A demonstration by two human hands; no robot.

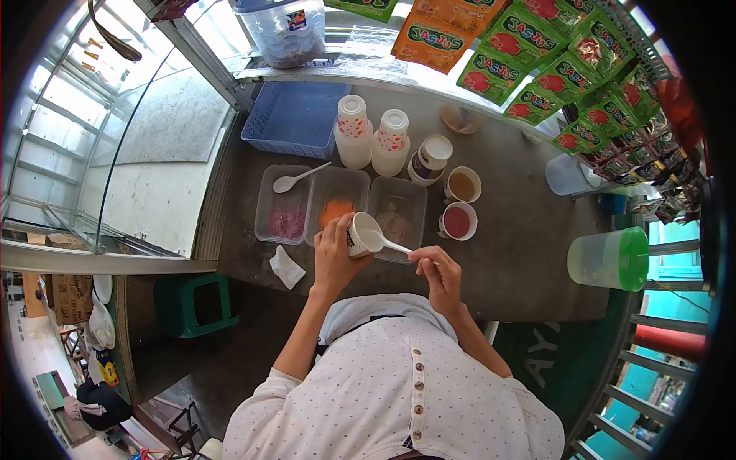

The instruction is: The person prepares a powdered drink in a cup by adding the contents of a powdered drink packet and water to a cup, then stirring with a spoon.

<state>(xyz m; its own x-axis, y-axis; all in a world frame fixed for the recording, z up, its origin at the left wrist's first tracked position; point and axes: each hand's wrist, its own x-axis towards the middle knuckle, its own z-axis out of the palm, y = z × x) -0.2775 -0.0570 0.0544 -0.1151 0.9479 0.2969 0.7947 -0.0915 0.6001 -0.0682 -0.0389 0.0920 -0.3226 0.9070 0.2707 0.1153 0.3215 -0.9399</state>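
Note:
My left hand (pixel 334 257) is wrapped round a paper cup (pixel 359 244), which is tilted with its mouth toward my right. A white plastic spoon (pixel 396 247) is pinched in my right hand (pixel 440 277); its bowl end reaches into the cup. What the cup contains is hard to make out. Behind my hands stand three clear plastic tubs: one with purple powder (pixel 287 222), one with orange powder (pixel 337 209), one with brownish powder (pixel 393 222). Another white spoon (pixel 295 179) lies across the purple powder's tub.
To the right are a cup of red drink (pixel 458 221) and a cup of amber drink (pixel 463 185). Stacked paper cups (pixel 353 132) and a blue basket (pixel 287 115) stand behind. A crumpled tissue (pixel 287 267) lies left; a green-lidded container (pixel 609 258) sits right. Drink sachets (pixel 529 54) hang above.

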